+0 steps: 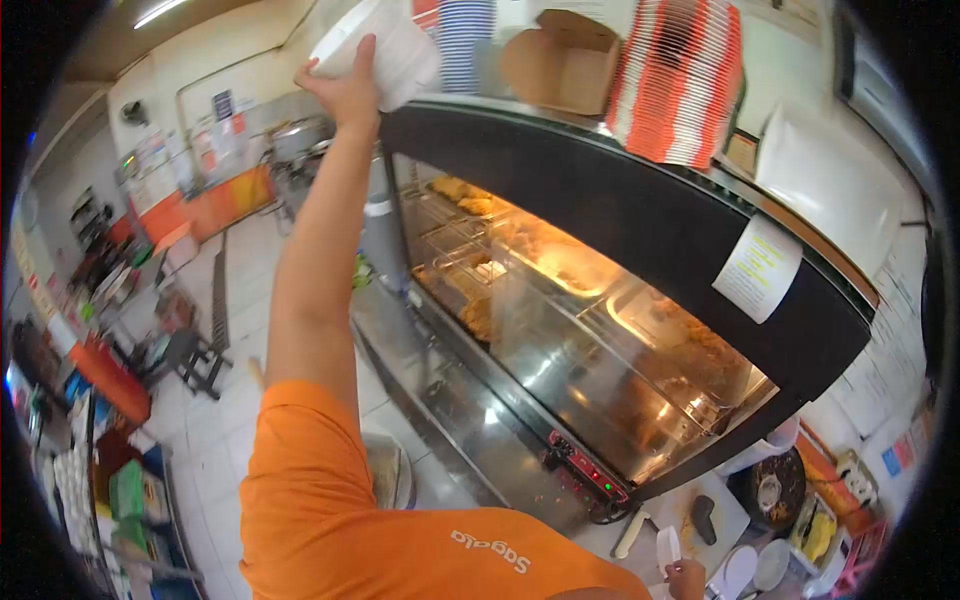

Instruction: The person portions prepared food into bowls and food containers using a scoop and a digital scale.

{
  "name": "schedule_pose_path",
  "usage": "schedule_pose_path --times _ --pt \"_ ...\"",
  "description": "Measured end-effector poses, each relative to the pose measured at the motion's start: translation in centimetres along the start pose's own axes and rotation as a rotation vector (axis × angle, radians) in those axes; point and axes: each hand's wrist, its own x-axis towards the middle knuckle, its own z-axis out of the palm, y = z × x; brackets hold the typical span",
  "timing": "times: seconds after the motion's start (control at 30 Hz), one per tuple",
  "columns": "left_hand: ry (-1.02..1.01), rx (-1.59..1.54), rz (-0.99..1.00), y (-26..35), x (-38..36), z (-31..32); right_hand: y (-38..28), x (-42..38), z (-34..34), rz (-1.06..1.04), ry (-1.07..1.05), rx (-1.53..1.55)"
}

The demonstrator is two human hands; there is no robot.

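My left hand [345, 95] is raised at the end of an outstretched arm, at the top left corner of a black food warmer [620, 190]. Its thumb and fingers are wrapped round a white tub-shaped container [385, 50], possibly a stack of them. At the lower right edge, my right hand [686, 578] shows only in part. A small white cup-like piece [668, 545] is at its fingers; I cannot make out its exact kind. Behind the warmer's glass, fried food [475, 305] lies on trays under a yellow light.
Atop the warmer stand blue-striped cups [466, 45], an open brown carton [565, 60] and a stack of red-and-white striped boxes [675, 80]. Near my right hand are a white cutting board [715, 515], a knife [630, 535] and round white lids [740, 570]. A dark stool [190, 360] stands leftward.
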Motion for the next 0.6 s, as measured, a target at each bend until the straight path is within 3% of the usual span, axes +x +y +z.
schedule_pose_path --times 0.07,0.17,0.27,0.3,0.37,0.5,0.53,0.6 --pt "-0.03 0.367 0.129 -4.2 1.8 2.7 0.1 -0.4 1.4 0.168 0.005 0.142" --pt "-0.079 0.584 0.165 -11.1 2.9 5.0 0.3 -2.9 3.5 0.453 0.12 0.421" --pt "-0.216 0.76 0.127 -15.4 3.8 6.2 -3.0 -6.2 1.1 0.599 0.216 0.386" --pt "-0.08 0.866 0.112 -14.8 2.7 8.7 -3.0 -7.6 1.0 0.645 0.24 0.369" --pt "-0.253 0.68 -0.01 -15.8 -8.6 15.9 -1.7 -10.2 1.2 0.704 0.197 0.325" --pt "-0.601 0.326 -0.303 -11.4 -31.5 25.1 -0.7 -14.7 -0.3 0.958 0.331 0.228" --pt "-0.661 0.256 -0.369 -9.6 -35.7 25.6 0.4 -15.5 -0.5 0.92 0.453 0.247" --pt "-0.754 0.147 -0.474 -6.2 -41.3 25.4 2.7 -16.3 -1.8 1.009 0.456 0.201"
